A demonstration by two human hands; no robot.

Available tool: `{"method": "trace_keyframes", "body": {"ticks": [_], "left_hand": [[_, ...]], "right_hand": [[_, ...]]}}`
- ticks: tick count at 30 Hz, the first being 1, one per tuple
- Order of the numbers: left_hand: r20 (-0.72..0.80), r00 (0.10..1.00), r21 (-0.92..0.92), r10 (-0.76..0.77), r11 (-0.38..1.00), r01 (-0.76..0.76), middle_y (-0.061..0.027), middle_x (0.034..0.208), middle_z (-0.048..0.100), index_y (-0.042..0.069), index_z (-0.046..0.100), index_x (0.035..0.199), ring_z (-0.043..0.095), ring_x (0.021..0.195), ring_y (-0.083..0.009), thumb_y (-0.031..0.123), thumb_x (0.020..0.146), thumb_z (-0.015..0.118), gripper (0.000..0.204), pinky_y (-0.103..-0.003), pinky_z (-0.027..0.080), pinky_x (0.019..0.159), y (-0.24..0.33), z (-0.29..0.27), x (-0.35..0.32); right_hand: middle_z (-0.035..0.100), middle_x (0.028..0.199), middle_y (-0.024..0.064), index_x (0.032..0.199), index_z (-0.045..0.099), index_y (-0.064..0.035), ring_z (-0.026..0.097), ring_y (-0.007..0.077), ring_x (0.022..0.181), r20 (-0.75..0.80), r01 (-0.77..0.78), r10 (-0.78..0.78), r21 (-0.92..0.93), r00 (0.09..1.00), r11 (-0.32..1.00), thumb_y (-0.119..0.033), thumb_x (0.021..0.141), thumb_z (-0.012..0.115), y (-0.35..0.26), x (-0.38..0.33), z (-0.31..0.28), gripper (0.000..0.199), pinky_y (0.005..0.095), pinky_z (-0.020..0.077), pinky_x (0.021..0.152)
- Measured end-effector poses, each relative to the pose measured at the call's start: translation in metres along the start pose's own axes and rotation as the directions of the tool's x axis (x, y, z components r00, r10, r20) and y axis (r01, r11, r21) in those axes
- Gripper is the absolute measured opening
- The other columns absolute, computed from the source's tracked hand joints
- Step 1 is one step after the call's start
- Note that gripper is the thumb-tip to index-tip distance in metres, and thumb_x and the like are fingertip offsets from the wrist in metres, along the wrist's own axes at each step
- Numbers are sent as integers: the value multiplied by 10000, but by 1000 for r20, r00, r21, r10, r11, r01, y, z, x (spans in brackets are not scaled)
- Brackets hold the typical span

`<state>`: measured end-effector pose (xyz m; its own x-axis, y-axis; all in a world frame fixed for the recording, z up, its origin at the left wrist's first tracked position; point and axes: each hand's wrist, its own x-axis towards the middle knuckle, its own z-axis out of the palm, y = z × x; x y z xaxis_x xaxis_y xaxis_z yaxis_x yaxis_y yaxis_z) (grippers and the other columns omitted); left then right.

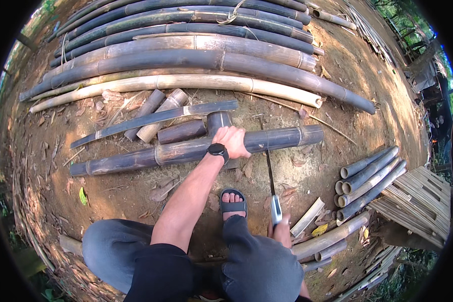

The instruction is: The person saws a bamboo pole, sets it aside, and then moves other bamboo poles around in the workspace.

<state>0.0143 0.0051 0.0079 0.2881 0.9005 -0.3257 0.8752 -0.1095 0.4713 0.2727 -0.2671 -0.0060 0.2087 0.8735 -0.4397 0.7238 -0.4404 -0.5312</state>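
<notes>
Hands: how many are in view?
2. The left hand grips the dark bamboo pole; the right hand, partly hidden by the knee, holds a long blade.

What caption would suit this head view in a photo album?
Left hand grips a dark bamboo pole while right hand holds a long blade.
</notes>
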Motion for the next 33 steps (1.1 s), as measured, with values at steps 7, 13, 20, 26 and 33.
{"method": "trace_keyframes", "body": {"ticks": [7,13,20,26,33], "left_hand": [[-68,998,9,6,1000,-6,-215,855,721,28,717,944,717,836,-356,439,559,813,571,-434,577,781,1,8,1],[-68,995,-1,78,997,-78,-217,844,721,23,714,924,719,814,-358,447,558,809,568,-435,581,773,6,13,2],[-61,998,-3,19,1000,-19,-202,821,722,31,709,934,715,798,-363,441,582,803,548,-443,581,771,2,10,2],[-53,998,-1,41,999,-41,-207,896,727,39,715,971,713,853,-364,453,571,818,584,-435,574,808,12,10,-1],[-104,993,32,51,998,-48,-214,854,726,41,729,988,720,832,-353,470,581,808,596,-437,577,805,0,18,-1]], "right_hand": [[609,730,360,1187,326,97,625,545,729,-19,214,-218,-128,976,969,-131,937,614,-59,36,-8,444,600,485,604],[607,739,360,1225,319,129,628,542,737,-40,272,-276,-95,960,958,-176,958,586,-15,-12,-23,486,587,495,605],[607,762,372,1112,376,105,627,533,735,7,223,-224,-113,975,968,-142,932,619,-35,9,-28,390,579,499,601],[606,734,366,1134,344,70,619,546,735,-30,228,-239,-202,971,952,-150,923,639,-55,66,-12,424,592,495,604],[598,707,361,1169,338,115,610,557,724,-19,236,-240,-117,971,965,-171,931,617,-13,-17,-31,464,607,484,612]]}}
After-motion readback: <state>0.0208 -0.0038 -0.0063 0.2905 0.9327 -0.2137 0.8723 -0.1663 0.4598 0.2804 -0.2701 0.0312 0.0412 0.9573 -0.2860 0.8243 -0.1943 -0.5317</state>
